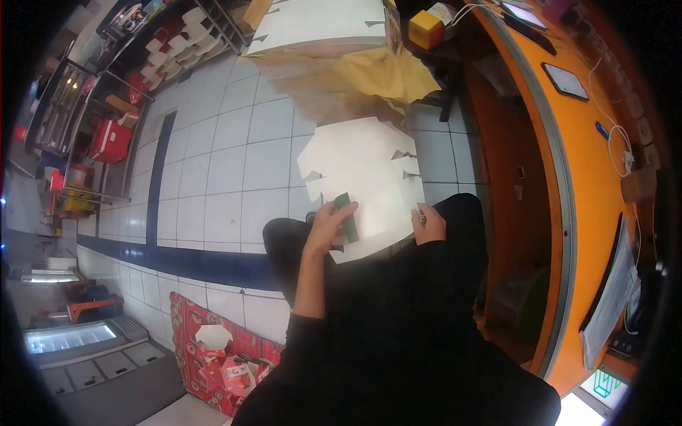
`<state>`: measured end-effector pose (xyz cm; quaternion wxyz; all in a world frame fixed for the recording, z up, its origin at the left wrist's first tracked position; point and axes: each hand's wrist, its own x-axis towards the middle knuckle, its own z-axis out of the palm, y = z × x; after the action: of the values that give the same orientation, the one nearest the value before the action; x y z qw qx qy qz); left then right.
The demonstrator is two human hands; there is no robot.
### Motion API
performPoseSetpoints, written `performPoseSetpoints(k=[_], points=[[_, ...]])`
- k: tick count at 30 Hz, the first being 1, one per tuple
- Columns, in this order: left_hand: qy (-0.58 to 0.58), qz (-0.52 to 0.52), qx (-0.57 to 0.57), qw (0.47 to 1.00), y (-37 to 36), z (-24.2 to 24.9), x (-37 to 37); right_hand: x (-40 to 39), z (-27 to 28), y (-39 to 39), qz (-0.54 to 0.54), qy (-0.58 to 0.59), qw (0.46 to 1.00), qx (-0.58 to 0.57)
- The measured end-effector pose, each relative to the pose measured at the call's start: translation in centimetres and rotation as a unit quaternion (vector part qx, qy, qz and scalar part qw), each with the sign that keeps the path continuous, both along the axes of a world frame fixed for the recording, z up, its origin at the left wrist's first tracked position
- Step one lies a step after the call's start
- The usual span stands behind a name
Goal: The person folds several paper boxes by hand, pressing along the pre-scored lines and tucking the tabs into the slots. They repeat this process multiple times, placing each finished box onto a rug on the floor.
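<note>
White card (369,170) lay across the lap, near edge partly lost against dark clothes (398,319). Left hand (328,226) gripped a dark green piece (350,221) by the card's near left corner, other fingers partly hidden. Right hand (430,226) was curled at the near right corner; couldn't tell if it pinched the card or something small there. Card's far edge met brown paper (302,82); white stack (320,25) beyond, cut off. Orange counter (529,106) blocked the right side. Sleeve covered part of the red mat (186,323) and scraps (231,373).
</note>
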<state>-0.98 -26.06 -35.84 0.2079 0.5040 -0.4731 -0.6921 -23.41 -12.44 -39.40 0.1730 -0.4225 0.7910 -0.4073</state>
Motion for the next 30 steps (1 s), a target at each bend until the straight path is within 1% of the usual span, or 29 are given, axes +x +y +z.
performPoseSetpoints(k=[2, 3, 4, 5, 6, 7, 8, 9, 11, 12, 13, 15, 16, 18, 20, 21, 23, 25, 26, 27, 28, 30], points=[[-0.002, 0.007, -0.008, 1.000, -0.2, -1.3, -0.2, 1.4, 2.8, -0.3, -0.071, -0.012, 0.995, -0.063], [0.022, 0.037, 0.003, 0.999, -0.2, -2.0, -0.3, 2.1, 3.8, -0.4, -0.071, -0.012, 0.995, -0.063], [0.047, 0.068, 0.015, 0.996, -0.2, -2.0, -0.4, 2.7, 4.8, -0.4, -0.052, 0.089, 0.989, -0.107], [0.047, 0.069, 0.016, 0.996, 0.0, -2.0, -0.7, 3.4, 5.8, -0.3, -0.031, 0.189, 0.970, -0.148], [0.071, 0.099, 0.026, 0.992, 0.3, -1.0, -1.1, 4.2, 7.1, 0.0, -0.031, 0.189, 0.971, -0.146], [0.095, 0.128, 0.035, 0.987, 0.5, -0.7, -1.4, 5.1, 8.5, 0.4, 0.090, 0.191, 0.966, -0.147], [0.070, 0.137, 0.021, 0.988, 0.6, -0.8, -1.5, 5.8, 9.1, 0.6, 0.209, 0.190, 0.948, -0.147], [0.070, 0.136, 0.019, 0.988, 0.6, -1.2, -1.7, 6.5, 8.7, 0.8, 0.208, 0.190, 0.948, -0.148], [0.039, 0.153, -0.001, 0.987, 0.8, -1.8, -2.2, 7.6, 6.8, 0.8, 0.261, 0.200, 0.933, -0.148], [0.063, 0.170, 0.011, 0.983, 1.4, -0.9, -2.6, 7.7, 6.3, 0.6, 0.244, 0.205, 0.934, -0.161], [0.062, 0.172, 0.011, 0.983, 1.6, -0.7, -2.7, 7.8, 5.8, 0.4, 0.245, 0.203, 0.934, -0.162], [0.068, 0.174, -0.005, 0.982, 2.0, -0.4, -2.8, 8.0, 5.1, 0.3, 0.154, 0.165, 0.960, -0.165], [0.088, 0.156, -0.011, 0.984, 2.3, -0.3, -2.8, 8.2, 5.0, 0.3, 0.153, 0.165, 0.961, -0.163], [0.079, 0.159, -0.023, 0.984, 2.7, -0.6, -3.3, 8.7, 4.8, 0.2, 0.041, 0.097, 0.985, -0.135], [0.069, 0.166, -0.035, 0.983, 3.2, -1.0, -3.9, 9.1, 4.6, 0.2, 0.023, 0.092, 0.988, -0.119], [0.092, 0.173, -0.035, 0.980, 3.6, -0.5, -4.2, 9.2, 4.6, 0.2, 0.005, 0.088, 0.991, -0.101], [0.114, 0.180, -0.032, 0.977, 4.0, -0.2, -4.4, 9.2, 4.5, 0.2, 0.017, 0.091, 0.992, -0.084], [0.044, 0.108, -0.102, 0.988, 4.2, -1.0, -4.3, 9.2, 4.3, 0.2, 0.027, 0.092, 0.993, -0.067], [0.043, 0.107, -0.102, 0.988, 4.2, -1.3, -4.2, 9.3, 4.1, 0.1, 0.032, 0.081, 0.995, -0.043], [0.073, 0.099, -0.077, 0.989, 4.3, -1.6, -4.2, 9.3, 4.0, 0.0, 0.038, 0.069, 0.997, -0.021], [0.104, 0.093, -0.053, 0.989, 4.2, -1.8, -4.1, 9.4, 3.9, -0.2, 0.038, 0.069, 0.997, -0.022], [0.095, 0.075, -0.042, 0.992, 3.9, -2.5, -3.6, 9.3, 3.6, -0.4, 0.033, 0.069, 0.992, -0.103]])
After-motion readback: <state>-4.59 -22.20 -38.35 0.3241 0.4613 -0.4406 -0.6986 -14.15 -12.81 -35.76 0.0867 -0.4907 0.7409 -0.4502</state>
